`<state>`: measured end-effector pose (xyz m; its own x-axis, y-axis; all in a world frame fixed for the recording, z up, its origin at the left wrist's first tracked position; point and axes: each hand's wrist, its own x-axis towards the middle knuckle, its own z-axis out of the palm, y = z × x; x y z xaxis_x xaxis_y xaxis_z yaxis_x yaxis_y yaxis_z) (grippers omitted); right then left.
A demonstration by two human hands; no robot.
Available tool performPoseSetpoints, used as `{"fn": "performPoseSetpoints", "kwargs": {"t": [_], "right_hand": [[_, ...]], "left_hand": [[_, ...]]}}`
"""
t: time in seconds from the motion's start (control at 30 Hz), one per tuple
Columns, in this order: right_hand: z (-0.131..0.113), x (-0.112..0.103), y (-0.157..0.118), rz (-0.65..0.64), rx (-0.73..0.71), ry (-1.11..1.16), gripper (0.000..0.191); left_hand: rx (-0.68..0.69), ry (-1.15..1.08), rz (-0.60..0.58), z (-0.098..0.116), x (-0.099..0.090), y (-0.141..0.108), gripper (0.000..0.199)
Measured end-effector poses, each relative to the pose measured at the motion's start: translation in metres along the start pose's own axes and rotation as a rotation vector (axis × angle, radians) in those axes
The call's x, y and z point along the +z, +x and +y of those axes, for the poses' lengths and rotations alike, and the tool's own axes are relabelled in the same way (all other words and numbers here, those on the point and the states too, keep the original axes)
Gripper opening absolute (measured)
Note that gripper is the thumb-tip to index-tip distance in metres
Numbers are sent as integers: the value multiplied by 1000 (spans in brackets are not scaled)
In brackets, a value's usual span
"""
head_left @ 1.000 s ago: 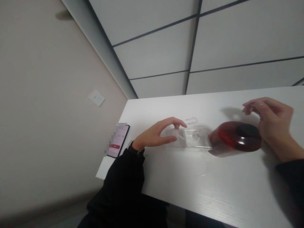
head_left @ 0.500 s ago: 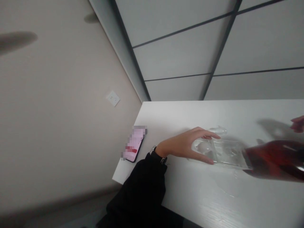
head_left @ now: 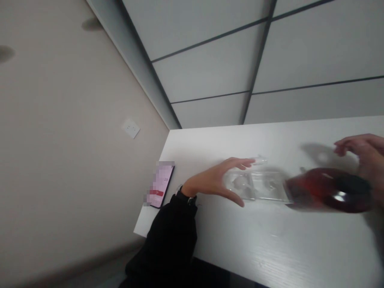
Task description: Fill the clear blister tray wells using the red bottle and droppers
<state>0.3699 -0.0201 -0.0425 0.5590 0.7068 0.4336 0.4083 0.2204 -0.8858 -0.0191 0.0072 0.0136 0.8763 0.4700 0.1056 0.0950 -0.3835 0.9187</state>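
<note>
My left hand point(head_left: 217, 178) curves around the left end of a clear plastic tray point(head_left: 270, 188). Its thumb and fingers are spread along opposite sides; firm contact is not evident. A pale round shape point(head_left: 240, 182) shows in the tray's left compartment. Beside the fingers lies a small clear plastic piece point(head_left: 261, 160). A dark red bottle with a black cap point(head_left: 318, 188) adjoins the tray's right end. At the right edge, my right hand point(head_left: 363, 154) is near the cap, blurred, with loosely bent fingers and nothing visible in them. Part of it is hidden behind the bottle.
A phone point(head_left: 160, 184) with a lit screen lies near the left end of the white table point(head_left: 288, 244). The wall at left carries a socket point(head_left: 131, 129). Grey-white panels point(head_left: 210, 76) with dark strips rise behind the table.
The view has shifted right, bringing more of the bottle and my right hand into sight. My left thumb and fingers have drawn slightly back toward the tray's left end.
</note>
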Motion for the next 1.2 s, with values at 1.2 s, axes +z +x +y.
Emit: {"fn": "performPoseSetpoints", "kwargs": {"t": [1.2], "right_hand": [[2, 0, 6, -111, -32, 244, 54]], "left_hand": [[-73, 610, 207, 127, -11, 63, 27]]}}
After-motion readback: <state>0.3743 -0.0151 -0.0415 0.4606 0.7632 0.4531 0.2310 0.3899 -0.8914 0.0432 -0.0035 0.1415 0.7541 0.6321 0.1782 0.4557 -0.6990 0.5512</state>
